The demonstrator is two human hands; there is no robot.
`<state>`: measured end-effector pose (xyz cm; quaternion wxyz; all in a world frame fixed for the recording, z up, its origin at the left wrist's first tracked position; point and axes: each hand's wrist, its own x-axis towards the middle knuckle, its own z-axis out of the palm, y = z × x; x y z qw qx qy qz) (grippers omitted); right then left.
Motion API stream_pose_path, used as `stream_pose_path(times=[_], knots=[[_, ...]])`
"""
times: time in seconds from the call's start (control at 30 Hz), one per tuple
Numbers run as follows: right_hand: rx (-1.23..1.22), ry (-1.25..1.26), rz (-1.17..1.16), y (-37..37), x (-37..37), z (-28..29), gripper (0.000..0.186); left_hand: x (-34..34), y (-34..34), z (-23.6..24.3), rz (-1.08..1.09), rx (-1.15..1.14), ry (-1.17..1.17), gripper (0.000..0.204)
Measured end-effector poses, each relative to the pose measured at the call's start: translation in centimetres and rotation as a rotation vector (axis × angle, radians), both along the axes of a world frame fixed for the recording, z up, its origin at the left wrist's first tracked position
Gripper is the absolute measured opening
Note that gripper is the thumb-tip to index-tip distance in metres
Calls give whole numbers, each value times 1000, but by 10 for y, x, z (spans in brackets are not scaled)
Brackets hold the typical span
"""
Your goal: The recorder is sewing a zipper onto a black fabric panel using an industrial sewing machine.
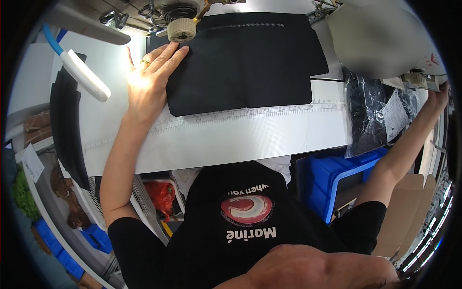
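A black fabric piece [245, 67] with notched corners and a zipper [245, 25] along its far side lies flat on the white sewing table. My left hand [151, 79], with a ring on one finger, rests palm down at its left edge. Those fingers are stretched out, two of them on the cloth just below the round knob [182, 30] of the sewing machine. My right hand [437, 100] reaches to the far right, against the end of the machine body [380, 41]. Its fingers are mostly hidden there.
A white lamp [86, 77] on a blue cable shines beside my left hand. Black fabric strips [70, 125] hang over the table's left edge. A printed ruler [260, 111] crosses the tabletop. Clear plastic wrapping [365, 115] lies at right, above a blue crate [317, 183].
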<state>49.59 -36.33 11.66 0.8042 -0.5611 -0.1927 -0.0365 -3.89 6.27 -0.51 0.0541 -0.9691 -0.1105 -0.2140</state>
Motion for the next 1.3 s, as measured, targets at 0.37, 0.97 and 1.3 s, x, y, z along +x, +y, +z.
stream_pose_path(times=[0.37,0.97,1.3], knots=[[275,102,-121,-23,-6,-26,36,3,0,-4,-53,-25,-62,45],[-982,-1355,146,269,-284,-87,39,0,-8,-14,-84,-68,-62,55],[-1416,-921,1057,213,-373,-52,24,-73,-56,24,-412,-251,-28,35]])
